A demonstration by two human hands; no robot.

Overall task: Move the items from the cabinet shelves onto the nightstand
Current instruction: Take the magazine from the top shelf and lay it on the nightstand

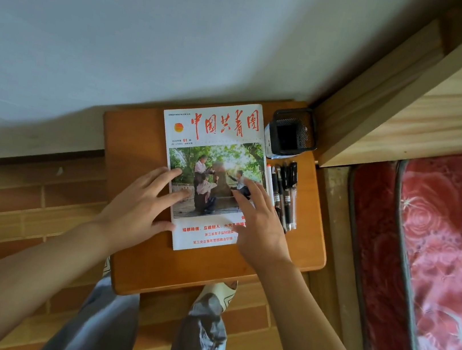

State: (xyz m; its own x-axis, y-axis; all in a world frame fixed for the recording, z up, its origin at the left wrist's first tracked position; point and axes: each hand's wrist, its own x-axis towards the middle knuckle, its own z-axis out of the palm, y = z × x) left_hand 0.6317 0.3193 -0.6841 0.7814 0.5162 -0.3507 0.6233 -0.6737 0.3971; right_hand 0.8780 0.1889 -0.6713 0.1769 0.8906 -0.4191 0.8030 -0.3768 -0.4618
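Left hand: our left hand (142, 200) lies flat with the fingers straight and spread, the fingertips pressing on the left edge of the magazine (215, 154) and the palm over the wood beside it.
Right hand: our right hand (259, 221) is also spread wide, its fingers straight and resting on the lower right part of the cover; it grips nothing.
Magazine: we see it lying flat on the counter (138, 143), cover up, turned slightly to the left, its top edge toward the wall (126, 24).
Writing: large red Chinese brush characters run across the top of the cover, reading 中国共青团; a round red and yellow emblem sits at their left, and below it we can read "01". The red lines of text under the cover photo are too small for us to read surely.
Pens: a row of pens (285, 195) lies just beside the magazine's right edge, most of them black with clear barrels.
Pen holder: a black mesh pen holder (293, 133) stands at the back right corner of the counter, near the pens.
Bed: a red flowered mattress (435, 265) lies to our right, under a wooden frame (430, 93).
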